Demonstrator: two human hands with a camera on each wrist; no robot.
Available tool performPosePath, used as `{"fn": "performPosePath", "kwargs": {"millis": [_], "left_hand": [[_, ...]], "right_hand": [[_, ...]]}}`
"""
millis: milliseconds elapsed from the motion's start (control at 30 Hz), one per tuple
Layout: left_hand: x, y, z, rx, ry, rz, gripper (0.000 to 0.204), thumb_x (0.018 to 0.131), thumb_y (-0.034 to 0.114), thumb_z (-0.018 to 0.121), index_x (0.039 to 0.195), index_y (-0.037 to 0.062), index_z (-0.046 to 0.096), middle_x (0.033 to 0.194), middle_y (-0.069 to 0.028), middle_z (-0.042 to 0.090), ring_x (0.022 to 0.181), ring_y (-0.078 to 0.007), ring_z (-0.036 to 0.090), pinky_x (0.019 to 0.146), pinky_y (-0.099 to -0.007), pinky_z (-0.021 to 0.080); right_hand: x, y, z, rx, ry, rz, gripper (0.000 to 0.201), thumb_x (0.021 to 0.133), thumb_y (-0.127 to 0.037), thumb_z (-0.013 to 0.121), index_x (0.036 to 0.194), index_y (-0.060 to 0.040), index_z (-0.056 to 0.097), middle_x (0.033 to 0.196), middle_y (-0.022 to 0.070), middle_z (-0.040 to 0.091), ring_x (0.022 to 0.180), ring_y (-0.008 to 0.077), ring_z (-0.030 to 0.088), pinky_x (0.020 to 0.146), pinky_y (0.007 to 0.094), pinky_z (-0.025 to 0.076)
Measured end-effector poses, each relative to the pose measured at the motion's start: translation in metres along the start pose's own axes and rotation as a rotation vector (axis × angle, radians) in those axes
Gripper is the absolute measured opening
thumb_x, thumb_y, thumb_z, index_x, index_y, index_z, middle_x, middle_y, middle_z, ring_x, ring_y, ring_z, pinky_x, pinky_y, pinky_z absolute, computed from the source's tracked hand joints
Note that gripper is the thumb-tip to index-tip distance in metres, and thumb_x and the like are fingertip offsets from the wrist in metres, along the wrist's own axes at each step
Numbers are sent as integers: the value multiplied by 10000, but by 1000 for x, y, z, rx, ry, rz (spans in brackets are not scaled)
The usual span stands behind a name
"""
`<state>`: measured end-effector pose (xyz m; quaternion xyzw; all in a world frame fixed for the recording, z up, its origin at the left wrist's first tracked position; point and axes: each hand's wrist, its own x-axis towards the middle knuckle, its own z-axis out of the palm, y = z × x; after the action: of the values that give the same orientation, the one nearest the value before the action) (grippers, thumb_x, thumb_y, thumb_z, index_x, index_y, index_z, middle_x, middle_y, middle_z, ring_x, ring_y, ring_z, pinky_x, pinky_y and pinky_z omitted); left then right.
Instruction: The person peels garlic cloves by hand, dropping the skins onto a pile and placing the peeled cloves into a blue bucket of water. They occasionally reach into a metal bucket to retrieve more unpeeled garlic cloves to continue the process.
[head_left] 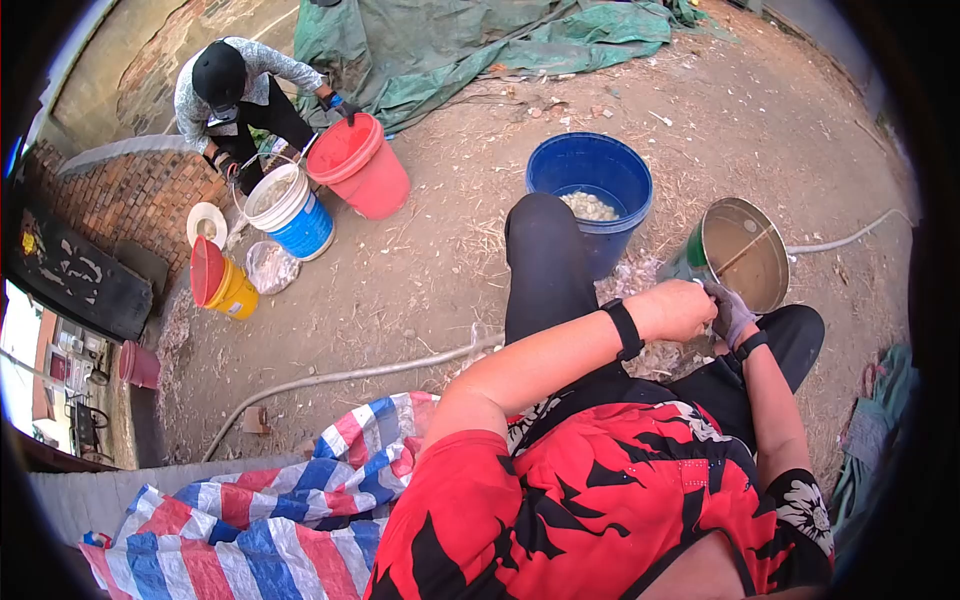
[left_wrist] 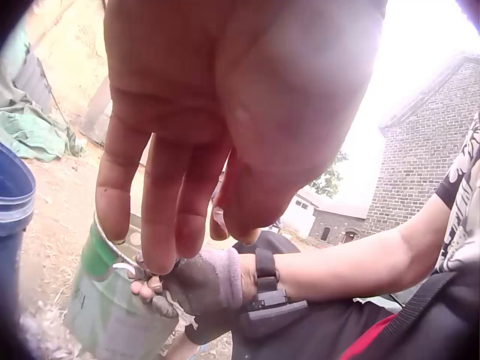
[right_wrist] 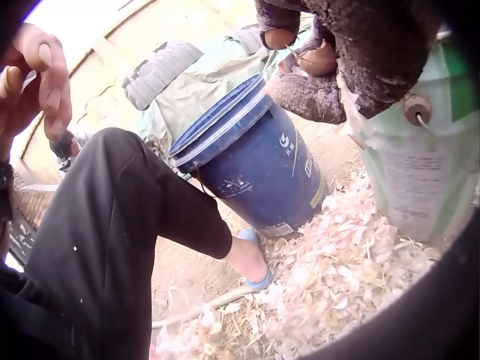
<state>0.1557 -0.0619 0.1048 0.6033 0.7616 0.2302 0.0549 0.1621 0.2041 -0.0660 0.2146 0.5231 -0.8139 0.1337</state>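
My bare left hand (head_left: pixel 678 310) is close beside my gloved right hand (head_left: pixel 732 312) over my lap, near a green-and-white metal bucket (head_left: pixel 690 255). In the left wrist view the left hand's fingers (left_wrist: pixel 161 195) reach down loosely, their tips overlapping the glove. The right hand (right_wrist: pixel 349 56) wears a dirty glove with bare fingertips. Its fingers are curled, with a pale papery flake like garlic skin (right_wrist: pixel 349 101) between them; whatever else they hold is hidden. Murky water (head_left: pixel 750 270) with a stick across it fills the metal bucket.
A blue bucket (head_left: pixel 625 230) holds pale peeled cloves (head_left: pixel 588 206). Papery skins (right_wrist: pixel 337 277) litter the ground around it. A hose (head_left: pixel 330 380) crosses the dirt. Far left, another person (head_left: pixel 240 90) bends over a red bucket (head_left: pixel 370 175) and a white-and-blue bucket (head_left: pixel 300 225). A striped tarp (head_left: pixel 270 550) lies beside me.
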Motion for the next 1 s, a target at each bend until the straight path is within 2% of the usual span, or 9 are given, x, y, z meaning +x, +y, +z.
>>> {"fn": "performPosePath", "kwargs": {"millis": [233,367,433,467,567,633,833,900,1000], "left_hand": [[2,-46,60,-315,46,-23,120,774,139,652,844,42,662,797,-181,667,803,-376,657,714,-456,507],[1,-61,83,-486,151,-45,119,780,102,636,875,38,669,810,-173,678,774,-358,658,713,-428,511],[4,-59,75,-712,439,-205,141,799,80,610,917,34,671,821,-162,689,750,-329,662,721,-403,517],[5,-58,67,-800,435,-285,145,810,63,602,935,16,658,855,-162,679,760,-312,660,720,-391,518],[10,-62,78,-636,617,-259,137,819,71,604,932,9,651,878,-170,649,771,-322,650,706,-393,515],[9,-62,95,-634,598,-285,128,820,93,621,916,10,638,873,-176,619,808,-336,637,716,-407,508],[10,-63,126,-454,384,-348,207,805,111,651,972,0,600,950,-223,635,940,-410,606,826,-467,483],[9,-66,129,-452,364,-377,232,810,102,641,1007,-6,583,967,-230,636,958,-417,602,836,-472,480],[12,-66,132,-490,375,-463,280,824,86,621,1075,-13,545,989,-239,637,974,-424,598,847,-475,475]], "right_hand": [[-21,-8,15,136,127,5,179,923,-216,625,897,-41,595,736,59,594,667,201,608,623,338,554],[-24,-12,29,206,37,12,154,931,-187,610,965,-39,587,801,70,614,757,193,626,686,340,564],[-23,-20,44,230,-48,0,151,944,-180,590,994,-38,589,846,76,631,799,191,635,725,340,566],[-29,-16,58,218,-80,-56,165,958,-187,565,1026,-39,590,909,82,639,847,187,638,770,336,560],[-22,1,57,282,-162,-43,231,1006,-226,472,1107,-54,590,1061,92,640,972,196,633,878,350,535],[-11,17,55,324,-255,-121,268,1017,-273,451,1117,-65,587,1065,96,638,1023,213,616,893,377,529],[1,42,51,545,-282,129,315,1015,-354,455,1132,-94,591,1113,92,647,1038,220,607,930,361,497],[1,46,56,531,-163,84,321,1009,-364,478,1135,-90,590,1093,74,647,1033,207,598,923,360,493],[18,61,45,438,-198,-38,333,1006,-372,490,1156,-90,586,1088,57,634,1024,189,587,905,344,492]]}}
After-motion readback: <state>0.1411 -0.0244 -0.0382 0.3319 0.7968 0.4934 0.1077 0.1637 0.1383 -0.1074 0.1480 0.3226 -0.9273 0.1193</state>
